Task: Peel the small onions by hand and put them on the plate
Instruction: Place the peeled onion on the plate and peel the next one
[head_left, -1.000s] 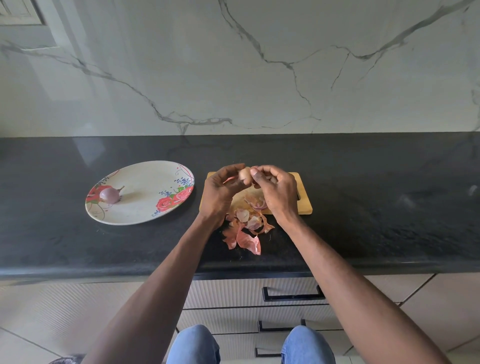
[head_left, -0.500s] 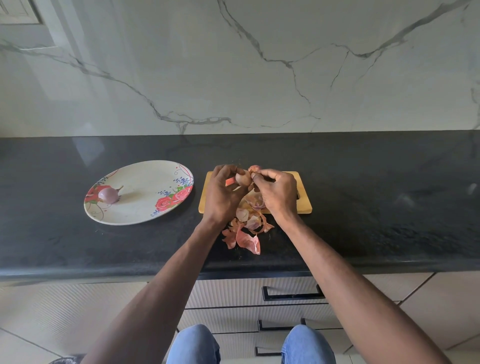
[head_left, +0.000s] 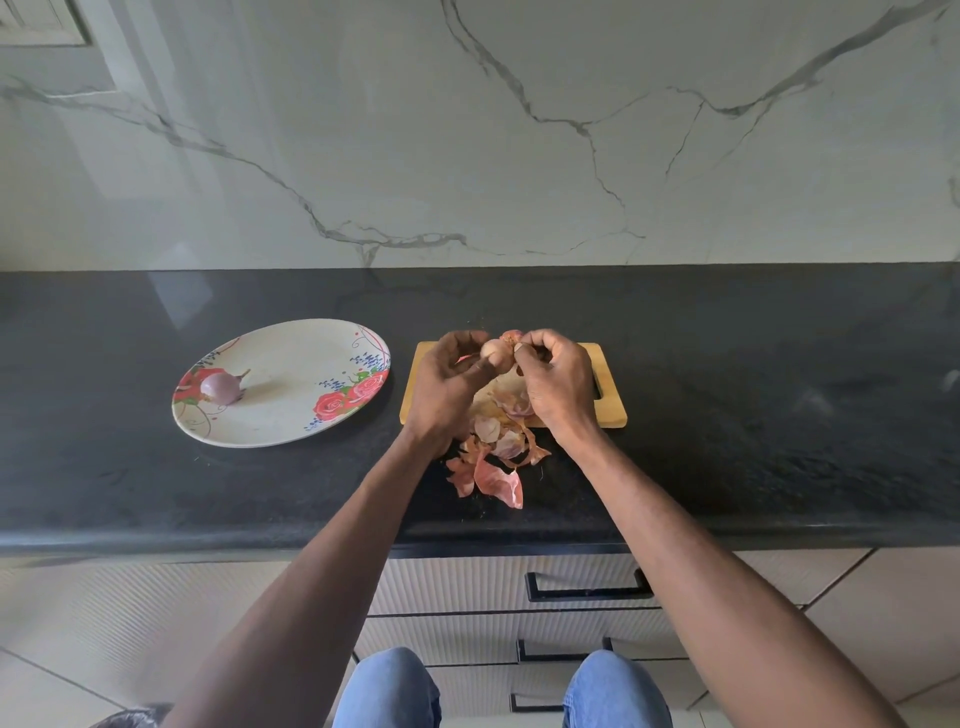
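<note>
Above the far edge of the wooden cutting board (head_left: 613, 410), we hold a small onion (head_left: 492, 352) between both hands. Our left hand (head_left: 447, 387) curls around it from the left, thumb and fingertips gripping its pale, partly bared body. Our right hand (head_left: 558, 382) pinches a flap of reddish skin (head_left: 511, 338) at the top of the onion, fingers bent tight on it. The board lies near the middle of the dark desk (head_left: 753, 415), its long side parallel to the front edge, with a handle slot on its right end.

Beneath our wrists, a heap of peels (head_left: 493, 457) spills from the near side of the board onto the desk toward the front edge; the peels are pink, papery and curled.

Toward the left edge of the desk sits an oval plate (head_left: 291, 415) with rose prints, just beside the board but apart from it. On its left part rests one peeled onion (head_left: 221, 388), purple and glossy, a short dry stem pointing right.

Behind the desk's back edge rises a veined marble wall (head_left: 467, 130).
</note>
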